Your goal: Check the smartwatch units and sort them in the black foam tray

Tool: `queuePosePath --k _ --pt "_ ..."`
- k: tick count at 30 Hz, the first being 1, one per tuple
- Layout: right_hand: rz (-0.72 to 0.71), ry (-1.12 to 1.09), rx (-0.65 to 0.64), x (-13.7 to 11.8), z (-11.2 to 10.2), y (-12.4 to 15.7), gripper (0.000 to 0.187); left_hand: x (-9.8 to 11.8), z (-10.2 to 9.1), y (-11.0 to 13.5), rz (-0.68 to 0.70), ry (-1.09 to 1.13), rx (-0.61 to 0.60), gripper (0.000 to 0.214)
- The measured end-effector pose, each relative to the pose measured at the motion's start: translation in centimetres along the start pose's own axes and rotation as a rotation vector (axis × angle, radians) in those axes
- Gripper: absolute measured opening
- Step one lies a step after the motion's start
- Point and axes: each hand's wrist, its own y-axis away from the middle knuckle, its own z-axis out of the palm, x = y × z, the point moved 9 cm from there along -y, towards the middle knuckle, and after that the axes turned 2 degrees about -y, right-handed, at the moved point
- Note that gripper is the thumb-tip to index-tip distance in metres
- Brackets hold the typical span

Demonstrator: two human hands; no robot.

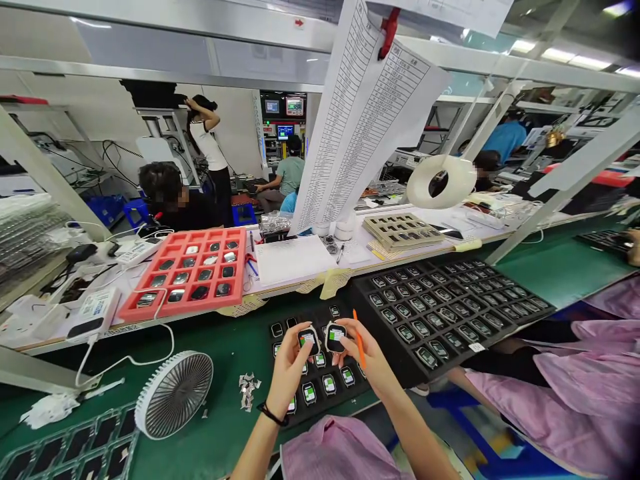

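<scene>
My left hand (289,357) is closed on a smartwatch body (308,341) with a lit screen. A second watch body (335,337), also lit, is gripped by my right hand (364,347), close beside the first. An orange pen-like stick (359,337) also sits in my right hand, slanting up past the fingers. Both watches are held above a black foam tray (320,395) whose slots carry several more watch bodies, such as one lit watch (329,385) near the front. My hands and forearms hide part of that tray.
Right of my hands lies a larger black tray (387,333) of watches. A white fan (175,395) stands at left near small silver scraps (248,391). A pink foam tray (239,267) rests on the shelf. Hanging paper sheets (345,120) fall in front. A co-worker's pink sleeve (565,380) is at right.
</scene>
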Motion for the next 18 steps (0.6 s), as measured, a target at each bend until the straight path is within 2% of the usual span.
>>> queuePosePath --k 12,18 --pt "0.004 0.028 0.029 0.15 0.41 -0.38 0.03 0.17 -0.37 0.3 -0.027 -0.012 -0.015 0.043" --pt "0.019 0.019 0.042 -0.21 0.49 -0.36 0.028 0.52 -0.27 0.68 -0.094 0.017 0.002 0.042"
